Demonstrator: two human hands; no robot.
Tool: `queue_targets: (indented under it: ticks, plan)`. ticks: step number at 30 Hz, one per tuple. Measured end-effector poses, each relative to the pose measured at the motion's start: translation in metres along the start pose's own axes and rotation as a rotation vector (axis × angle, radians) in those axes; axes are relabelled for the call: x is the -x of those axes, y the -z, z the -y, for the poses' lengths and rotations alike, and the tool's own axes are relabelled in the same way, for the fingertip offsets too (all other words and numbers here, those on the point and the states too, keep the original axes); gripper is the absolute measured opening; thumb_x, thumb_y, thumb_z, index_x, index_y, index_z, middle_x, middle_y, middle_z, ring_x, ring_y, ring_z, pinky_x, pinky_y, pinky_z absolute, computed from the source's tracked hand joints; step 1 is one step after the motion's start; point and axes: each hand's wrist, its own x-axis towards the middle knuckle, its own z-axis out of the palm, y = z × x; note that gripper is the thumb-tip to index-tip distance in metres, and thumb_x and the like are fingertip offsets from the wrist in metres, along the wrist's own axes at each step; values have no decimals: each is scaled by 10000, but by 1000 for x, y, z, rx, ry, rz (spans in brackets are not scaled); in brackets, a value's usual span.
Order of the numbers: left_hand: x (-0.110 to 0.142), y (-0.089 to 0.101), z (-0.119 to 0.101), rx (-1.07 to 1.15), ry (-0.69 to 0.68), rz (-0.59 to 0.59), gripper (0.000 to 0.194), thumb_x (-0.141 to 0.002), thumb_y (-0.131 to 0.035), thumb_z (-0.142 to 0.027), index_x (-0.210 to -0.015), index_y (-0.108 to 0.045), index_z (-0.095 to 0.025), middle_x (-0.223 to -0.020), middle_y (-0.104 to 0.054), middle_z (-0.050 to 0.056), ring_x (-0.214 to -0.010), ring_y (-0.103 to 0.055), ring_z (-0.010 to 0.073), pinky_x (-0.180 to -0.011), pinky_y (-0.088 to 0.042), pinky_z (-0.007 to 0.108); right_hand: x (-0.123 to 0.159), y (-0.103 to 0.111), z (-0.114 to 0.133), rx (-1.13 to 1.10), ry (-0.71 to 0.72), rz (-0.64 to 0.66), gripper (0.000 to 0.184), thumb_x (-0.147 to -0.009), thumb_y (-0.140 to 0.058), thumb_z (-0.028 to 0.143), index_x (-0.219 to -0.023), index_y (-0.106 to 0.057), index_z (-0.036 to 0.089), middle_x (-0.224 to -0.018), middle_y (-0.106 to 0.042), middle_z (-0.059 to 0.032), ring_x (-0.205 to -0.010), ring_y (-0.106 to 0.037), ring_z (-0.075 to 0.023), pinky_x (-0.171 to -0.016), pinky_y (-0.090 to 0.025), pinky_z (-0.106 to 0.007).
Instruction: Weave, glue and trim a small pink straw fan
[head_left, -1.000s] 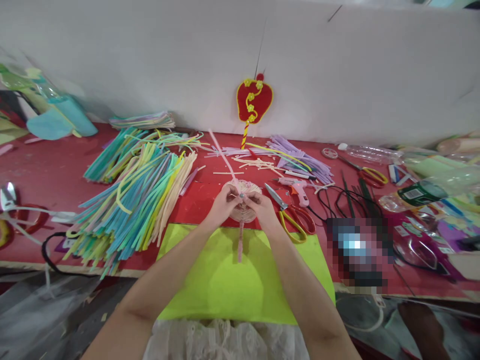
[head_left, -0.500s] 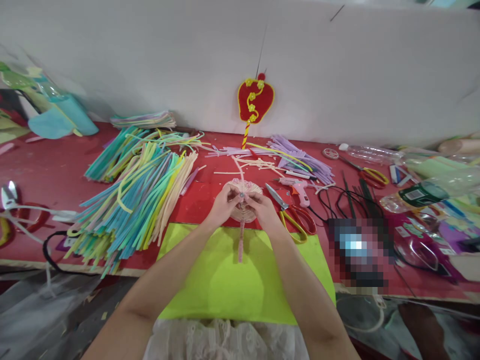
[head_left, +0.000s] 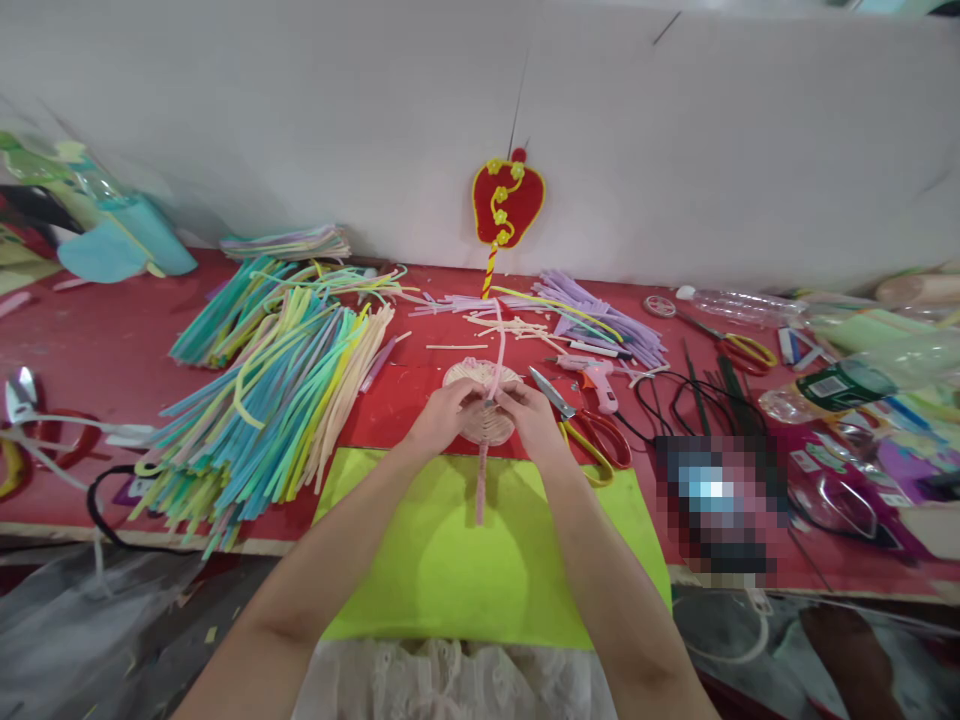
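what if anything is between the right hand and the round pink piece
Nothing visible: the right hand is right at the round pink piece, fingertips at the pink strip. The nearest scissors lie beyond, to its right.

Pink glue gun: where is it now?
In the head view, the pink glue gun lies right of the right hand, between the nearby scissors and the white pen.

Fuzzy, matt pastel stems (head_left: 262, 400) lie at the left of the smooth red desk (head_left: 60, 345). Near its right edge, a clear, glossy plastic bottle (head_left: 885, 372); centre right, scissors (head_left: 581, 425) with shiny metal blades and smooth handles.
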Motion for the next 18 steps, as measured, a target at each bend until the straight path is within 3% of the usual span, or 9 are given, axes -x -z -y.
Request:
queue_targets:
  ticks: [9, 18]
  plan:
    - [0, -3, 2, 15, 26, -10, 58, -757, -531, -186, -730, -571, -154, -741, -600, -11, -703, -526, 103, -663, -408, 201, 1, 1, 5, 96, 47, 37, 191, -580, -701, 327, -684, -631, 183, -676, -613, 6, -651, -545, -136, -675, -427, -282]
    - [-1, -2, 2, 33, 9, -31, 48, -747, -542, -177, -762, -584, -160, -777, -614, -5, -725, -542, 107, -687, -421, 211, 1, 1, 6, 115, 25, 59, 225, -570, -702, 360, -692, -633, 184, -660, -617, 2, -638, -546, -142, -674, -432, -293]
